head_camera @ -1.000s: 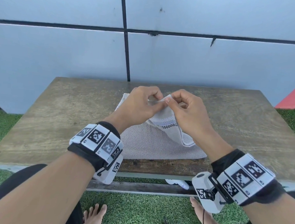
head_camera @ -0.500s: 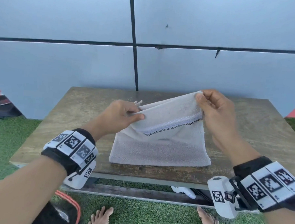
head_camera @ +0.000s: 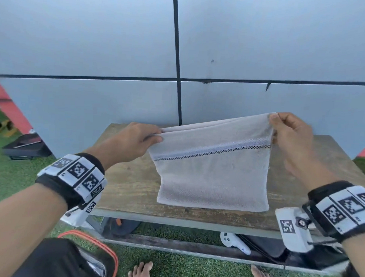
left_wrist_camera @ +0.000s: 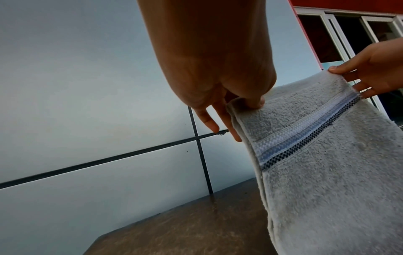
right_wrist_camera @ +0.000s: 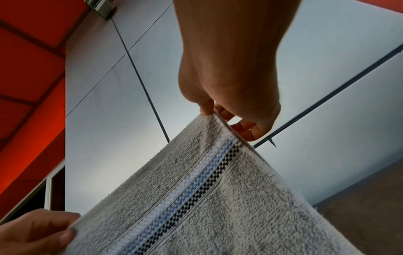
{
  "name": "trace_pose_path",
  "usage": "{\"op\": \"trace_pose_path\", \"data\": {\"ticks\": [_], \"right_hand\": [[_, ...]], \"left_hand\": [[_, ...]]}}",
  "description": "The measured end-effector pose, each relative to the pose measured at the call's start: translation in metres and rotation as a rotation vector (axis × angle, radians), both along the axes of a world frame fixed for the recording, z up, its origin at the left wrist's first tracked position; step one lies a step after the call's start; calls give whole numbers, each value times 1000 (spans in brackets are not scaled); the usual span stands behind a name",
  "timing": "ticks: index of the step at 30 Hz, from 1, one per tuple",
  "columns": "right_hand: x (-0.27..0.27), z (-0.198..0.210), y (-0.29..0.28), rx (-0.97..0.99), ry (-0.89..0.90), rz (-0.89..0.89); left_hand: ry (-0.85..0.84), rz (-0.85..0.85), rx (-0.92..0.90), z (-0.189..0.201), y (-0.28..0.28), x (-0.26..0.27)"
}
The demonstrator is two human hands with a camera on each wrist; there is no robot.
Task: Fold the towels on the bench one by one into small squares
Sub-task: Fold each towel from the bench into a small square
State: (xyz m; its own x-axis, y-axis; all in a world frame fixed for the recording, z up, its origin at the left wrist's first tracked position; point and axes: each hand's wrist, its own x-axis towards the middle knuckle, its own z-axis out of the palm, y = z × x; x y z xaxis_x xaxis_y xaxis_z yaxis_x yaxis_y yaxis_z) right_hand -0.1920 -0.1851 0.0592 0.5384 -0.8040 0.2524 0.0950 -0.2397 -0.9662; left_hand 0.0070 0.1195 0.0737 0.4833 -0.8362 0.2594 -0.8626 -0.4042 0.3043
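We're pinching the towel's (head_camera: 213,171) top corners, left hand (head_camera: 133,140) and right hand (head_camera: 292,139). Looks like the first fold; next we'd match edges.

The towel (head_camera: 213,171) hides the bench (head_camera: 133,186) behind it.

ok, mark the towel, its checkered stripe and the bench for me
towel (head_camera: 213,181): head view, on the plain terry below the stripe.
checkered stripe (head_camera: 212,152): head view, middle of the dark checked band.
bench (head_camera: 129,184): head view, bare wooden top left of the towel.
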Motion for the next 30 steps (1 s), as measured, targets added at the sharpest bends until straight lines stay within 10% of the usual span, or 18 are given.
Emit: {"op": "trace_pose_path", "data": {"ticks": [18, 30], "right_hand": [[-3, 41, -29, -76, 257, -7], [0, 109, -34, -76, -7, 20]], "left_hand": [[25, 11, -59, 47, -11, 1], [202, 201, -699, 101, -45, 16]]}}
